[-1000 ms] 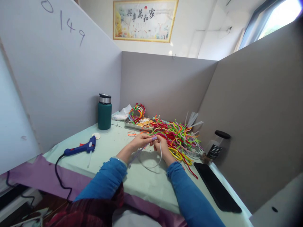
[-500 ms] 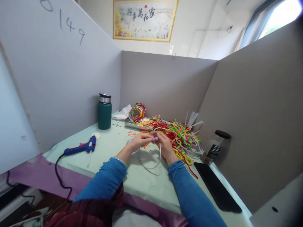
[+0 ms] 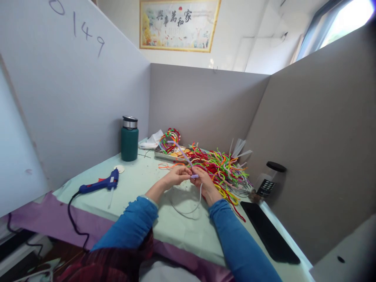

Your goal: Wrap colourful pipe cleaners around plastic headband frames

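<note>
A thin grey-white hoop [image 3: 188, 216] hangs below my hands, just over the tabletop. Part of it is wrapped in a lilac pipe cleaner [image 3: 194, 176], whose loose end stands up and leans to the far left. My right hand [image 3: 205, 182] is closed in a pinch on the hoop beside the wrapped coil. My left hand [image 3: 176, 176] has its fingertips pressed together at the coil's left end, on the pipe cleaner; the exact contact is partly hidden by the fingers.
Behind my hands lies a heap of coloured pipe cleaners [image 3: 220, 166]. A metal tray [image 3: 164, 156] holds wound rings and small pieces. To the left are a green bottle [image 3: 129, 141] and a blue glue gun [image 3: 101, 184]. At right are a black phone [image 3: 268, 233] and a clear jar [image 3: 266, 182].
The loose lilac end has swung from low on the left to upright behind my hands. Both hands have dipped slightly, and the coil with them.
</note>
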Motion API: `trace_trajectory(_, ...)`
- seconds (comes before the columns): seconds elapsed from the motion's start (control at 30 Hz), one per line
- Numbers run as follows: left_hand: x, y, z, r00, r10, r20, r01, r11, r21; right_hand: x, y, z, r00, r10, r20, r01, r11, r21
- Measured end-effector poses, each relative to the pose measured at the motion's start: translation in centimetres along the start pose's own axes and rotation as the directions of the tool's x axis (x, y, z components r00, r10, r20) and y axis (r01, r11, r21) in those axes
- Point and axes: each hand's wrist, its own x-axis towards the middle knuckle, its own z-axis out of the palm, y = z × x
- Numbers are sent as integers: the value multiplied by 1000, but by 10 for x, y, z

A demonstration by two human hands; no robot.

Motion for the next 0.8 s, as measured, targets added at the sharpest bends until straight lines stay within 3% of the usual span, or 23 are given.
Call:
trace_trajectory(0.17, 3, -3, 0, 995, -60, 82, 60, 998, -1, 1, -2, -7, 996, -91, 13, 92, 985, -149)
trace_trajectory(0.33, -2, 3, 1, 986, -127, 104, 114, 987, 117, 1, -3, -11, 973, -232, 19, 220, 890, -398)
trace_trajectory(0.53, 0, -4, -1, 984, -175, 10, 170, 967, 189, -1, -3, -3, 918, -389, 80, 365, 745, -558)
trace_trajectory(0.67, 2, -4, -1, 976, -211, -60, 218, 956, 194, -2, -1, -2, 855, -477, 202, 491, 621, -611)
trace_trajectory(0.8, 3, -6, -2, 976, -175, -131, 196, 965, 172, -3, 0, -2, 783, -516, 348, 603, 490, -629)
